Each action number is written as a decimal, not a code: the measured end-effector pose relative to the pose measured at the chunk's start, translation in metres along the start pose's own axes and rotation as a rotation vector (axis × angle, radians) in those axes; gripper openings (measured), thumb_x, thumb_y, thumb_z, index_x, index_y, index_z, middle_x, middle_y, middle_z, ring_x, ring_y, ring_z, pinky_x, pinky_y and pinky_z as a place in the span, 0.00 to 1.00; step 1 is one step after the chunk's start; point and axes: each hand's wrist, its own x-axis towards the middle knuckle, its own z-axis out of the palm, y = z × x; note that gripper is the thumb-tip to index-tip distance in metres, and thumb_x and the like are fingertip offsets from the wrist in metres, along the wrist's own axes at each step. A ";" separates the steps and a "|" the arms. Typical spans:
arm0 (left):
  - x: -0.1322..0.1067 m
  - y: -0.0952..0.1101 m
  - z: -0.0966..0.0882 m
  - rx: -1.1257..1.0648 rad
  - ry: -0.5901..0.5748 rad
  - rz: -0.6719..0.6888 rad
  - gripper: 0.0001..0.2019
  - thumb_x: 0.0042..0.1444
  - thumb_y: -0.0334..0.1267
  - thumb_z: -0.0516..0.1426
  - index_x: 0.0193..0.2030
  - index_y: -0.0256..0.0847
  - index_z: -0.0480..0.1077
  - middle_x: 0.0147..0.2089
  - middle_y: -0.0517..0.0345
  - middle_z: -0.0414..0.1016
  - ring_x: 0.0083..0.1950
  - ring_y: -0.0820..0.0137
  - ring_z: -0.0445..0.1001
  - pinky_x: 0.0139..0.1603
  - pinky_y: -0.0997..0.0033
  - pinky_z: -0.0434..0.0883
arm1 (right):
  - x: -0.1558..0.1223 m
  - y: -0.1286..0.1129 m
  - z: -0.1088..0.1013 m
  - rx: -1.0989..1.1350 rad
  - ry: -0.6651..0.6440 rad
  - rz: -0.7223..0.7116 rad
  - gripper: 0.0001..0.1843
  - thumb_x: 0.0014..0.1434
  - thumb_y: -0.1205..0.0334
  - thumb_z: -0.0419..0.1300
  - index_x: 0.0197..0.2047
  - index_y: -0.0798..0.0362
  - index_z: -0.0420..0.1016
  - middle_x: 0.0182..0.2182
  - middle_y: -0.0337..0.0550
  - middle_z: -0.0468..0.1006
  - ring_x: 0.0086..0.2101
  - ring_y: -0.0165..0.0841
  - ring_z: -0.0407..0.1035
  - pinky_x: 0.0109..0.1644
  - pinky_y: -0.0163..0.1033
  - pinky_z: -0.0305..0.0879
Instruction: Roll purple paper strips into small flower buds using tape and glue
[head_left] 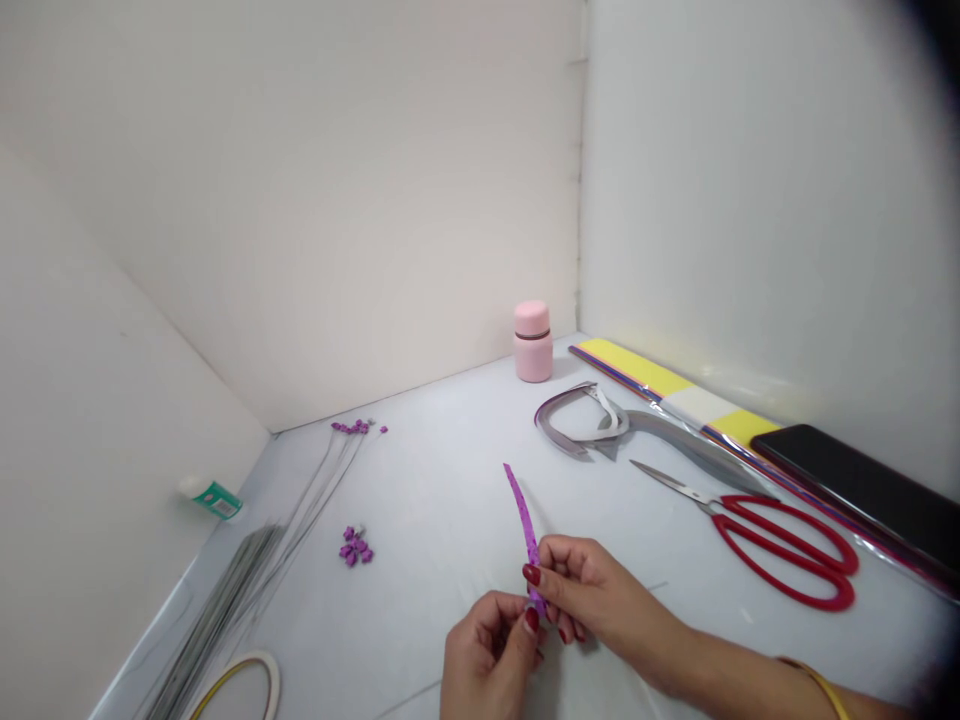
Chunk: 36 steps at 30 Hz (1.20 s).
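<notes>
Purple speckled strip is curving upward out of the person's hands, its lower end caught between the fingertips. The right hand is pinching it in a firm, closed grip, and the left hand is closing on it just below. Red-handled scissors are lying to the right on the white bench, near grey strips. A black phone is lying beside a packet of yellow and white sheets. A pink jar is standing by the back wall. Purple flower pieces and wire stems are lying left of the hands. A white tube is lying by the left wall, its green label unreadable.
</notes>
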 end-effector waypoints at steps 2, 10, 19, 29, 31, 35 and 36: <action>0.002 0.001 -0.002 -0.055 -0.016 -0.059 0.15 0.42 0.46 0.61 0.22 0.33 0.71 0.19 0.57 0.72 0.20 0.76 0.64 0.23 0.77 0.61 | 0.001 0.000 -0.001 -0.003 0.002 0.010 0.19 0.49 0.49 0.59 0.23 0.55 0.58 0.12 0.29 0.63 0.13 0.20 0.54 0.16 0.26 0.47; 0.000 0.000 -0.004 0.152 -0.028 0.044 0.09 0.47 0.41 0.57 0.23 0.36 0.69 0.21 0.57 0.74 0.23 0.73 0.68 0.26 0.76 0.63 | 0.000 0.002 -0.002 -0.013 -0.074 0.067 0.18 0.49 0.50 0.59 0.23 0.55 0.59 0.13 0.30 0.65 0.12 0.19 0.54 0.14 0.25 0.45; -0.005 -0.005 -0.006 0.642 0.011 0.451 0.15 0.56 0.41 0.47 0.26 0.40 0.70 0.24 0.54 0.73 0.25 0.70 0.69 0.29 0.74 0.64 | 0.001 0.002 -0.002 -0.024 -0.090 0.063 0.19 0.51 0.48 0.57 0.24 0.55 0.60 0.15 0.32 0.67 0.12 0.19 0.56 0.15 0.25 0.47; -0.004 -0.009 -0.003 0.254 -0.144 0.072 0.18 0.53 0.51 0.48 0.24 0.37 0.64 0.19 0.59 0.65 0.21 0.73 0.60 0.24 0.75 0.58 | 0.000 -0.001 0.000 0.049 0.019 -0.003 0.21 0.52 0.44 0.55 0.25 0.55 0.61 0.13 0.29 0.61 0.14 0.21 0.55 0.17 0.27 0.48; -0.004 -0.009 -0.003 0.261 -0.104 0.095 0.18 0.54 0.49 0.49 0.25 0.37 0.65 0.20 0.58 0.66 0.22 0.72 0.62 0.25 0.74 0.59 | 0.000 -0.001 0.000 0.034 0.004 0.002 0.21 0.52 0.44 0.54 0.26 0.55 0.60 0.14 0.30 0.64 0.14 0.21 0.55 0.17 0.26 0.48; -0.005 -0.006 -0.001 0.275 -0.087 0.149 0.15 0.55 0.46 0.49 0.25 0.37 0.66 0.20 0.57 0.69 0.23 0.72 0.64 0.25 0.75 0.62 | -0.001 -0.002 0.000 -0.040 -0.050 0.052 0.21 0.51 0.44 0.56 0.24 0.55 0.59 0.13 0.31 0.65 0.12 0.21 0.55 0.15 0.26 0.47; -0.005 -0.006 -0.001 0.292 -0.077 0.165 0.15 0.55 0.45 0.49 0.26 0.38 0.66 0.21 0.57 0.70 0.23 0.71 0.65 0.25 0.75 0.63 | -0.001 -0.002 0.000 -0.048 -0.050 0.060 0.22 0.50 0.43 0.56 0.24 0.55 0.59 0.13 0.31 0.65 0.12 0.20 0.55 0.15 0.26 0.47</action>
